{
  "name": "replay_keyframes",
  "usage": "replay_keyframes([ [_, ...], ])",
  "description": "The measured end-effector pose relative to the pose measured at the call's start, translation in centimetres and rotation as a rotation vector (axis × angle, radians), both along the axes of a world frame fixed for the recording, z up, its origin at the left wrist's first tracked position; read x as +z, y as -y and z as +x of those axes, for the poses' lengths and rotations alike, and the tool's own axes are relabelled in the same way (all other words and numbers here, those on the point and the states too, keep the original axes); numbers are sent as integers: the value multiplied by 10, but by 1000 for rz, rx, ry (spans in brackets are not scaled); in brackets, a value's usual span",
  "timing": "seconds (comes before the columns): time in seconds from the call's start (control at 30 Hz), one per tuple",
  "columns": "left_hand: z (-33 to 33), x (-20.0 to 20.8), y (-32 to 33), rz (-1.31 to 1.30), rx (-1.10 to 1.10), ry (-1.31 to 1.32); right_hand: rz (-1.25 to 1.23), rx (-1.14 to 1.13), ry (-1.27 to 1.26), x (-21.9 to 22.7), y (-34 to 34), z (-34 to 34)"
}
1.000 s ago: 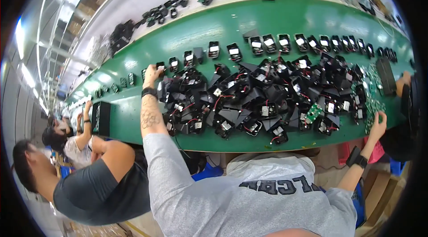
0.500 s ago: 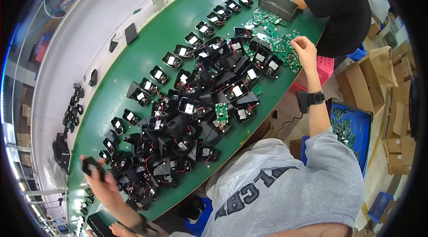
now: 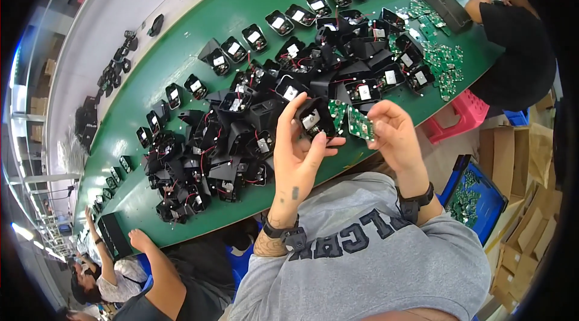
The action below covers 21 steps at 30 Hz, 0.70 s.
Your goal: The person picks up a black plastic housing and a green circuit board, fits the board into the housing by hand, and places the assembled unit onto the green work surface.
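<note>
A black open box-shaped plastic housing (image 3: 322,111) is held up over the near edge of the green worktop (image 3: 175,55), open side toward the camera, white block (image 3: 310,120) inside; left hand (image 3: 298,161) grasps it, thumb and fingers about its walls. Just beside it, a green rectangular circuit board (image 3: 360,124), pinched at its outer edge by the right hand (image 3: 397,137). Judgement: the edge pinch is narrow, so a knock on the housing's rim could twist the board loose; this close to the near edge, it might drop off the worktop. A second green circuit board (image 3: 337,112) shows between the two; contact cannot be told, but a bump could shift it. Further out, a heap of black plastic housings (image 3: 265,111) with thin red wires: a stray wire could snag on anything lowered there. Toward the far edge, a row of black plastic housings (image 3: 279,22), less exposed to knocks
</note>
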<state>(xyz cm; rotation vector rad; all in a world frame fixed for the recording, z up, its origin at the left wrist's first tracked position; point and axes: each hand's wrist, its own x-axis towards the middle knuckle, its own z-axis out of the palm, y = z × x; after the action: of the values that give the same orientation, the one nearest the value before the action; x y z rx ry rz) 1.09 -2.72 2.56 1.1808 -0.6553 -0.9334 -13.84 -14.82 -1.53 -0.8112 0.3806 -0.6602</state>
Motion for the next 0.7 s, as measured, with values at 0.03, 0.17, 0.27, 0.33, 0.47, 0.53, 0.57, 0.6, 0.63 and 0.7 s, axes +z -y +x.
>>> replay_keyframes([
  [0.03, 0, -1, 0, 11, 31, 33, 63, 18, 38, -5, -5, 4],
  [0.17, -1, -1, -4, 20, 107, 142, 90, 17, 2, -6, -13, 12],
  [0.27, -2, -1, -4, 29, 106, 160, 45, 26, -50, -1, -11, 16],
  [0.33, -3, -2, -5, 28, 100, 138, 11, 57, -91, 1, -13, 19],
  [0.47, -2, -5, -4, 6, 111, 133, 24, 74, -121, 1, -16, 22],
  [0.53, -2, -7, -4, -6, 118, 141, 51, 94, -62, -2, -16, 21],
  [0.57, -3, -7, -3, -8, 119, 141, 51, 93, -62, -2, -16, 22],
  [0.6, -3, -8, -3, -9, 119, 140, 50, 87, -84, -1, -17, 23],
  [0.63, -2, -9, -3, -9, 119, 141, 48, 82, -105, -1, -17, 25],
  [0.7, -1, -11, -3, -12, 117, 139, 41, 90, -110, 0, -18, 26],
])
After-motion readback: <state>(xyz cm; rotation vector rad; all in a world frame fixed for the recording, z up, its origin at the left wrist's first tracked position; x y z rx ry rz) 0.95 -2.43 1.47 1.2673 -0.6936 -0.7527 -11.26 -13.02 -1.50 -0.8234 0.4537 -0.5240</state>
